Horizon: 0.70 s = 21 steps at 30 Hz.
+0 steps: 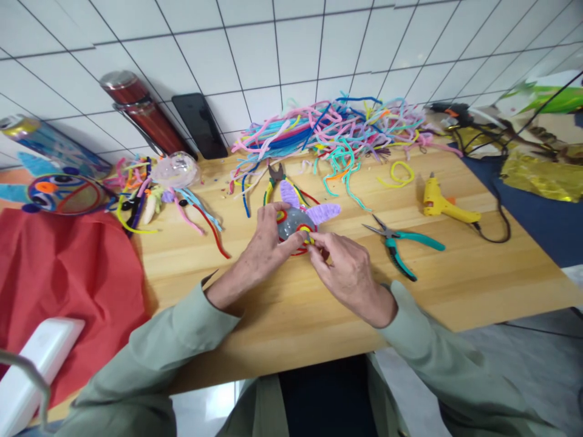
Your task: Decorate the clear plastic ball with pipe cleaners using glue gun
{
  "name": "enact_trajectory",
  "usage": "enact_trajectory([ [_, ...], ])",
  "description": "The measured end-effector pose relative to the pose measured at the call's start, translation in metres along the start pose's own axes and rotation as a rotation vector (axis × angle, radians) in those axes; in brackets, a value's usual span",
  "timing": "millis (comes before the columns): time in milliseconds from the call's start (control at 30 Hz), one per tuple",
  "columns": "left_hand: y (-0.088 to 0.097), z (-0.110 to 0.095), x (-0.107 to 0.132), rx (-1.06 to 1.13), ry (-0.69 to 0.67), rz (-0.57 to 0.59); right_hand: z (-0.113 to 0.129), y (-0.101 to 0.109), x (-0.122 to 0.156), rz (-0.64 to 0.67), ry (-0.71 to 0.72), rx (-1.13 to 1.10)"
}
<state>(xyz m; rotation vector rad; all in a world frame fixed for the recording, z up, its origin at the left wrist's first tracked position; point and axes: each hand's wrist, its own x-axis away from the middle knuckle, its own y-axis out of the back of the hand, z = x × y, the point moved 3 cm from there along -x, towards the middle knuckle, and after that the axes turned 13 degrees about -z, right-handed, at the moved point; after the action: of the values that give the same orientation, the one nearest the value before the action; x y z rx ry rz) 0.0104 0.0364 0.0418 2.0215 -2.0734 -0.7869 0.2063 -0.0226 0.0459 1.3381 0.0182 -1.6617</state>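
Observation:
A shiny grey dome-shaped craft (291, 226), edged with red pipe cleaner and fitted with two purple ears (324, 212), rests on the wooden table. My left hand (268, 240) is closed around its left side, with the thumb on the front. My right hand (344, 264) pinches at the dome's lower right, by a yellow-and-red ring (305, 233). A bit of yellow shows at those fingertips, partly hidden. Just behind the craft lie wire cutters (276, 175) with yellow-green handles. Teal-handled long-nose pliers (401, 238) lie to the right of my right hand.
A yellow glue gun (444, 203) with a black cord lies at the right. Piled pipe cleaners (314, 130) run along the tiled wall. A red flask (143, 112), a phone (199, 124) and a decorated mask-like craft (66, 194) stand at the left, behind red cloth (91, 255).

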Motion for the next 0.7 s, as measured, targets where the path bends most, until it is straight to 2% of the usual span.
enact_trajectory([
  [200, 0.001, -0.005, 0.001, 0.002, -0.039, 0.031, 0.002, 0.006, 0.005, 0.013, -0.009, -0.016],
  [333, 0.0, -0.007, 0.001, 0.008, -0.022, 0.03, -0.013, 0.031, 0.009, -0.014, -0.041, 0.065],
  [433, -0.003, -0.007, 0.0, -0.003, -0.037, 0.011, -0.056, 0.071, 0.002, -0.11, -0.123, 0.215],
  [533, -0.005, -0.006, -0.002, -0.019, -0.059, 0.0, -0.122, 0.118, -0.008, -0.177, -0.215, 0.424],
  [600, -0.006, -0.006, -0.002, -0.026, -0.062, 0.007, -0.169, 0.14, -0.013, -0.108, -0.249, 0.543],
  [700, -0.006, -0.007, -0.002, -0.034, -0.073, 0.025, -0.226, 0.15, -0.013, 0.085, -0.25, 0.728],
])
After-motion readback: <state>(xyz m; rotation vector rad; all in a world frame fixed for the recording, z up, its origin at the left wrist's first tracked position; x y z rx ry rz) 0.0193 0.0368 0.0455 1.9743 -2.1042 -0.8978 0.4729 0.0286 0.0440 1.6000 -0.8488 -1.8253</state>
